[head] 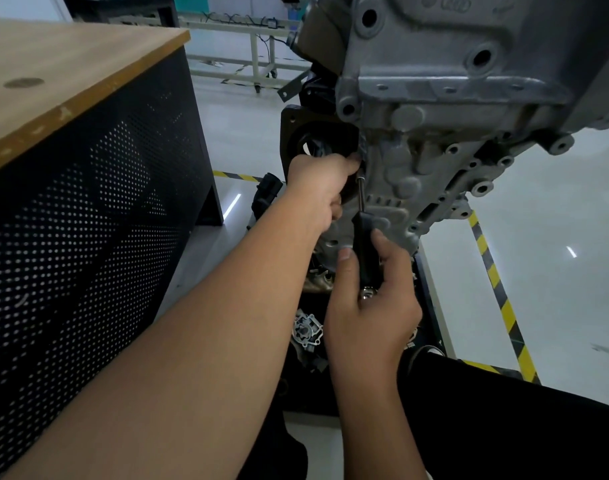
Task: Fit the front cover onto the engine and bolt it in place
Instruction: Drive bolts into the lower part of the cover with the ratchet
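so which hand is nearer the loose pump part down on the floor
Right. The right hand, gripping the driver handle, is just above the pump part; the left hand is higher, at the cover's edge.

Workbench (81, 98) left of engine (452, 81)

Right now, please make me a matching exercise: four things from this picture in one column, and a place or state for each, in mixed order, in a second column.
Things:
1. left hand
2. right hand
3. wooden table
4. yellow-black tape

Places or states:
A. on the floor
B. grips the black tool handle
C. at the left of the picture
D. up at the cover's left edge

Pairs: 1-D, 2-B, 3-C, 4-A
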Motion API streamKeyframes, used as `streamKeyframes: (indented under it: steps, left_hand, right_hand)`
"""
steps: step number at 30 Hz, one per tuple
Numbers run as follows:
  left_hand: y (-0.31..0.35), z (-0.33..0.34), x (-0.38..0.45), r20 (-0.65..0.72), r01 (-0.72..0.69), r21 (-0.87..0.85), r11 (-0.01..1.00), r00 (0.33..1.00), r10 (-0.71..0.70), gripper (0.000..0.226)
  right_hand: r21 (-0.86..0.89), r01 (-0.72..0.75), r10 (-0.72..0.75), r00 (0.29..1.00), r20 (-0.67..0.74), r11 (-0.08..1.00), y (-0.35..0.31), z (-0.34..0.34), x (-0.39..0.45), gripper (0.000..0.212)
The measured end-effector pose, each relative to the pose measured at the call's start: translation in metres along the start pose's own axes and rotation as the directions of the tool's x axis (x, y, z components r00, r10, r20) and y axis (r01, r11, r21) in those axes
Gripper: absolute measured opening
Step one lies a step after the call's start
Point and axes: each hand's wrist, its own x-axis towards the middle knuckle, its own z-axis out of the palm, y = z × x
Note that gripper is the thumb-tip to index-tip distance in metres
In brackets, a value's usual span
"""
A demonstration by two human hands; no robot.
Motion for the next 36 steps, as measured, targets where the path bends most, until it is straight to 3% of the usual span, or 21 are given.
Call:
streamKeyframes:
  steps: [21,27,36]
  left_hand:
    - [-0.001,-0.004,0.008,0.107,0.084,-0.150,0.985,0.992,-0.068,0.022]
    - [0.000,-0.006,0.011,0.209,0.192,-0.211,0.959,0.967,-0.147,0.016]
    - [-0.002,-0.004,0.014,0.228,0.244,-0.245,0.938,0.955,-0.189,0.020]
  right_hand:
    - [0.022,-0.024,0.025,0.999,-0.036,0.999,0.001,-0.002,-0.008,0.037]
    - [0.124,-0.089,0.095,0.994,-0.047,0.988,0.000,-0.002,-0.010,0.038]
    - [0.068,-0.056,0.060,0.996,-0.060,0.996,-0.002,-0.004,-0.007,0.034]
